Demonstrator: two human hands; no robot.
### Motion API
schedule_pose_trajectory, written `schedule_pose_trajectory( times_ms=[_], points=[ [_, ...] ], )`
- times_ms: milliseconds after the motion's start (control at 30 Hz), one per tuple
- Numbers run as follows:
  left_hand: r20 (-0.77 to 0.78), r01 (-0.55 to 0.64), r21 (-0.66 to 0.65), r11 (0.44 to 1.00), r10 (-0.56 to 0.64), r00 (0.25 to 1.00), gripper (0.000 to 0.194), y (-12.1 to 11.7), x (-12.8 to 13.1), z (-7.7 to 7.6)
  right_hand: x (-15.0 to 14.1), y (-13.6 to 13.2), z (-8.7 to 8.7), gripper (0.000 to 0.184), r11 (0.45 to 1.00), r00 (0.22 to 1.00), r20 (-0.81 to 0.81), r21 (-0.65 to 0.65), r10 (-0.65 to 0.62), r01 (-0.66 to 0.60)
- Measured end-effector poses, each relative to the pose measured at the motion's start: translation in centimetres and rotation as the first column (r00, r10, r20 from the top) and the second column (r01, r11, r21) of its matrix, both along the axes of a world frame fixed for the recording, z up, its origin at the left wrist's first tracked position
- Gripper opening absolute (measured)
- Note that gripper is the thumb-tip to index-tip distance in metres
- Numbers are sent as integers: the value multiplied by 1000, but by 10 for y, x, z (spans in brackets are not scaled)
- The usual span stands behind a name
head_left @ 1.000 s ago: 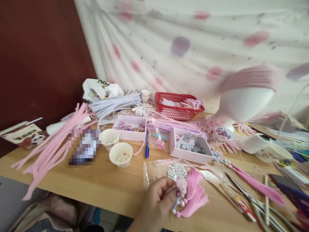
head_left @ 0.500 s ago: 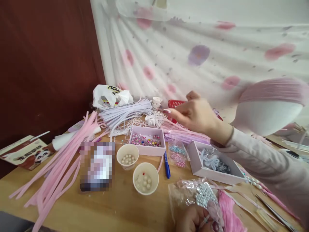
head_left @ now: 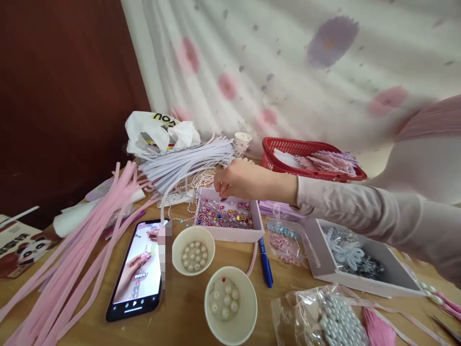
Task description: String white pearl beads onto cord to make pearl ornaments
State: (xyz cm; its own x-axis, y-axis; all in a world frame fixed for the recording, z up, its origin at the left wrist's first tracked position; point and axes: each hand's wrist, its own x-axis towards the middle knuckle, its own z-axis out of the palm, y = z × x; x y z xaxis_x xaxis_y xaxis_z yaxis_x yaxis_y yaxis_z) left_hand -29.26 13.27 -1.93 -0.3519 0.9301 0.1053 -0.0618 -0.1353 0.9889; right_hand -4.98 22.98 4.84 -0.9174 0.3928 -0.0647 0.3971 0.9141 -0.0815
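My right hand (head_left: pixel 236 180) reaches in from the right, its sleeve crossing the table, and hangs over the back left corner of a shallow pink box (head_left: pixel 230 235) of coloured gems (head_left: pixel 223 216). Its fingers curl down with the tips pinched together; what they hold, if anything, is hidden. My left hand is out of view. A bundle of white pipe cleaners (head_left: pixel 187 161) and pearl strings (head_left: pixel 180 197) lie just behind and left of the hand.
In front of the box stand two paper cups of pearls (head_left: pixel 176 250) (head_left: pixel 252 298), a phone (head_left: pixel 139 269), a blue pen (head_left: pixel 265 264). Pink pipe cleaners (head_left: pixel 82 254) spread left. At right: second box (head_left: pixel 345 281), pearl bag (head_left: pixel 338 322), red basket (head_left: pixel 288 144).
My right hand came in from the right and dropped from above the table down to the gem box. The view moved closer and my left hand slid out of the bottom edge.
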Motion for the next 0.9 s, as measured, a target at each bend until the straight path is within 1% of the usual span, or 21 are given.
schedule_pose_trajectory(
  times_ms=[33,133,167,267,400,467,533,600,667,733,800,833,900],
  points=[
    [-19,-21,-2,1000,21,1000,35,0,-2,-2,-1,-1,-3,10,1000,1000,21,20,0,0],
    [-37,-26,-55,998,24,999,39,4,-8,-6,2,-2,-8,31,996,994,102,85,-37,28],
    [-42,-22,-79,997,19,999,40,5,-10,-7,4,-2,-9,32,995,989,138,95,-46,33],
    [-42,6,-130,991,-11,999,43,11,-17,-11,13,2,-10,21,998,958,285,69,-24,5],
    [-58,65,-140,988,-74,996,53,23,-31,-16,17,3,-14,20,999,889,457,37,2,-22],
    [-109,91,-113,989,-104,989,58,29,-39,-19,14,1,-16,18,999,876,483,48,-5,-21],
    [-227,117,-45,992,-124,966,56,31,-46,-21,9,0,-17,19,997,886,463,71,-15,-20],
    [-397,187,34,982,-159,904,54,32,-49,-23,5,0,-15,23,994,904,426,107,-33,-14],
    [-557,290,81,954,-198,806,58,31,-49,-24,4,2,-11,24,990,912,407,142,-58,-1],
    [-683,368,116,923,-195,704,67,32,-50,-26,6,5,-8,25,988,907,416,152,-69,5],
    [-767,372,175,912,-111,633,71,35,-55,-31,11,6,-7,21,992,894,445,124,-48,-8],
    [-792,347,219,912,-41,609,72,37,-59,-35,13,6,-7,18,995,886,463,103,-31,-19],
    [-814,282,303,910,93,573,73,41,-71,-45,16,4,-8,19,997,863,505,66,-3,-35]
  ],
)
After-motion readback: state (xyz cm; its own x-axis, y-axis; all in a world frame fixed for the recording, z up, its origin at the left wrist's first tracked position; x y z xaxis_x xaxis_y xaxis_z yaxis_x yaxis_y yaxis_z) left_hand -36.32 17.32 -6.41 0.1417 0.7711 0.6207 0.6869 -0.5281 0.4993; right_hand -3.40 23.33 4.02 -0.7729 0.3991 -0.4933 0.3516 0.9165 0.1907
